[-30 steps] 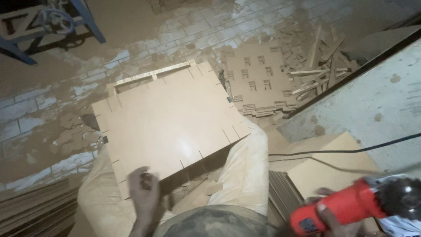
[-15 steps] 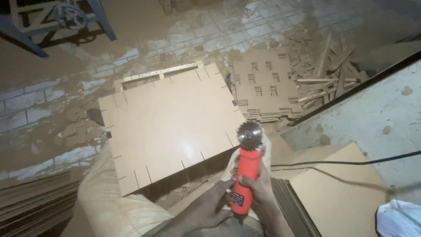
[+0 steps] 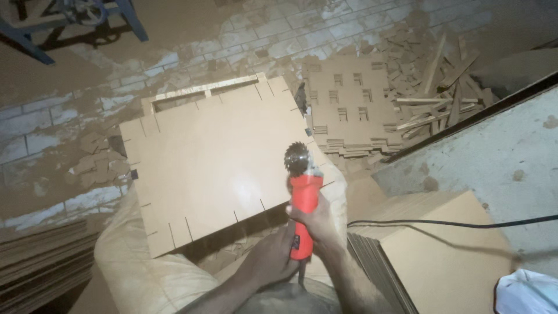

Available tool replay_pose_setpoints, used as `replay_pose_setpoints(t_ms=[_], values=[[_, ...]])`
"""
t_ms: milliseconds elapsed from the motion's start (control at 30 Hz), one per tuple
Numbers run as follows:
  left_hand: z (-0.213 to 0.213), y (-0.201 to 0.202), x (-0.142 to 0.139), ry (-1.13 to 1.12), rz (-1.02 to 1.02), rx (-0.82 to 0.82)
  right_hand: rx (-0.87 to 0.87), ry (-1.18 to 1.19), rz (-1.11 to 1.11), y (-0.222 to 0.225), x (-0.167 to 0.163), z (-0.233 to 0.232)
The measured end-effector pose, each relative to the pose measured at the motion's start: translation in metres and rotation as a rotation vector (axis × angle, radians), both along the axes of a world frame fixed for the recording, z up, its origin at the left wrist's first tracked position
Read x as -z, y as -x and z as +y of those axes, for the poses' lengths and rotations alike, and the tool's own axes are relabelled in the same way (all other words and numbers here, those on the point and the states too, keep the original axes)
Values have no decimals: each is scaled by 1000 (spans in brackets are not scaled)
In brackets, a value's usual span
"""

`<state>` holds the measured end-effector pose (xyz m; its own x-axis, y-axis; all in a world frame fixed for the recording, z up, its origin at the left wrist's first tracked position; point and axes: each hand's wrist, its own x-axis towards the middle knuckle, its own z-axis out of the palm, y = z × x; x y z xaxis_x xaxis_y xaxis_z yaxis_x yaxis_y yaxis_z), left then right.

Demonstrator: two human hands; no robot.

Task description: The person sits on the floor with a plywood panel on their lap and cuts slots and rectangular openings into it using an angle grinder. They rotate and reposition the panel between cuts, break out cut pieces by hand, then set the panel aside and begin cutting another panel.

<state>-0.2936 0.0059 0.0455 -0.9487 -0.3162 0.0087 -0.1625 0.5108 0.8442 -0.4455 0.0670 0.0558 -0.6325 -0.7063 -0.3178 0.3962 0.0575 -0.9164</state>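
- Grinder [image 3: 304, 200]: red-bodied angle grinder with a toothed cutting disc [image 3: 296, 157] at its head, held upright over the near right edge of the board, disc end pointing away from me.
- My left hand [image 3: 268, 256] is wrapped closed around the lower part of the red body.
- My right hand [image 3: 317, 227] is closed on the same body from the right side, fingers over the handle.
- Board [image 3: 215, 157]: large flat wooden panel with slots cut along its edges, lying across a pale sack [image 3: 139, 273] in front of me.
- Black cable [image 3: 442, 224] runs off to the right over a stack of plain boards [image 3: 442, 256].
- Slotted panels [image 3: 349, 110] lie piled beyond the board, with loose wooden offcuts [image 3: 430, 87] just beside them on the brick floor [image 3: 64, 134].
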Motion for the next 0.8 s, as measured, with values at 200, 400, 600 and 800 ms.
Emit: replay_pose_setpoints(t_ms=[200,400,600,800], values=[[-14,21,29,0,-15,-66,-34,-139,133,25,31,-25],[-35,47,35,25,-130,-71,-7,-250,343,46,29,-44],[-84,47,28,550,-355,69,-120,-239,250,97,30,-77],[-138,15,60,583,-427,136,-195,-162,287,158,32,-124]])
